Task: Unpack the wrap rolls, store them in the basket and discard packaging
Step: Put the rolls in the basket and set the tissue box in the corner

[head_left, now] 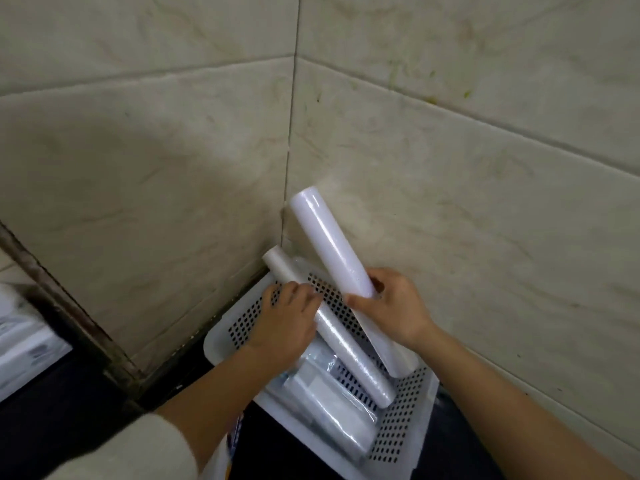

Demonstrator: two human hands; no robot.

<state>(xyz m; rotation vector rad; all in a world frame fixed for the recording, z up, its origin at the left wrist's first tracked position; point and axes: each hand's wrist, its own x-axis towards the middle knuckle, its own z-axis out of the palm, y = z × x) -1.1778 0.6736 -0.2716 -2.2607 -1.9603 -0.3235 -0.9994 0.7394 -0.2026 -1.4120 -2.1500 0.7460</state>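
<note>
White perforated plastic basket (pixel 405 415) sits on the dark bench (pixel 69 427), pushed into the tiled wall corner. Right hand (pixel 391 308) grips the thick smooth white wrap roll (pixel 332 251) near its middle, tilted up toward the corner, lower end over the basket, probably angling it to fit lengthwise. Left hand (pixel 285 322) rests fingers-down on the thinner white wrap roll (pixel 346 348) lying diagonally in the basket, likely steadying it; full grasp unclear. Clear-wrapped packs (pixel 325 403) lie below the left hand.
</note>
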